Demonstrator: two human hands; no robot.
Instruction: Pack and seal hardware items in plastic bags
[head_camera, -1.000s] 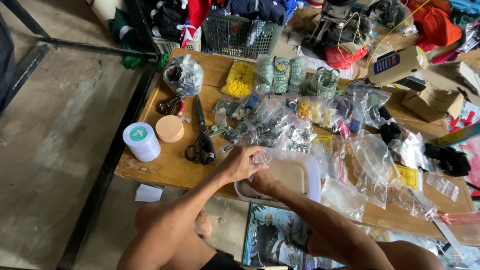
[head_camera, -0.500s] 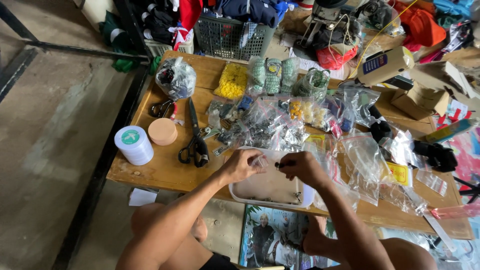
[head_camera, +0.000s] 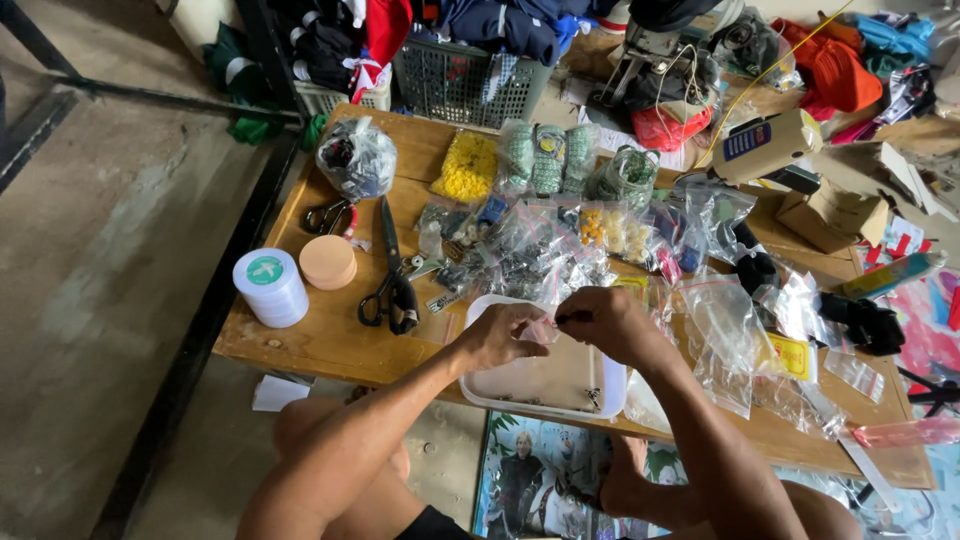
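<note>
White tray (head_camera: 520, 385) sits under both hands: left hand (head_camera: 508, 333) and right hand (head_camera: 600, 322) pinch a small clear bag (head_camera: 548, 325) together above it, scissors (head_camera: 392, 290) left of the tray.

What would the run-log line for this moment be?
left hand: pinching small item | right hand: pinching same item | over white tray | scissors lying left, untouched

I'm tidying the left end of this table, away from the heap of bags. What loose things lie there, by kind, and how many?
Scissors: 2, black and small
White tape roll: 1
Round tan lid: 1
Bag of dark bits: 1
Total: 5
</note>
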